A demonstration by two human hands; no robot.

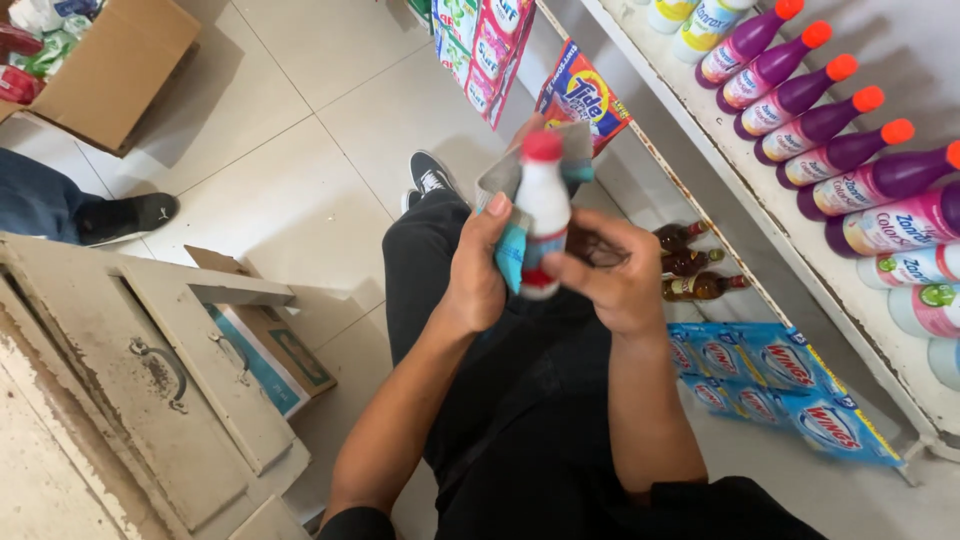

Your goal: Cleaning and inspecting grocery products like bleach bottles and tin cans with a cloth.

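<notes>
A small white bottle (543, 208) with a red cap is held upright in front of me, blurred by motion. My left hand (476, 270) wraps around it from the left, together with a grey-and-teal cloth (510, 250) bunched against the bottle. My right hand (610, 275) grips the bottle's lower part from the right. Both hands are above my lap in black trousers (520, 400), with one black-and-white shoe (432, 175) showing on the tiled floor.
A white shelf (800, 260) on the right carries purple bottles with orange caps (800, 95). Brown bottles (690, 262) and blue detergent packets (790, 385) lie beneath it. A worn cabinet (130, 390) stands left; a cardboard box (110, 70) and another person's foot (125, 218) are far left.
</notes>
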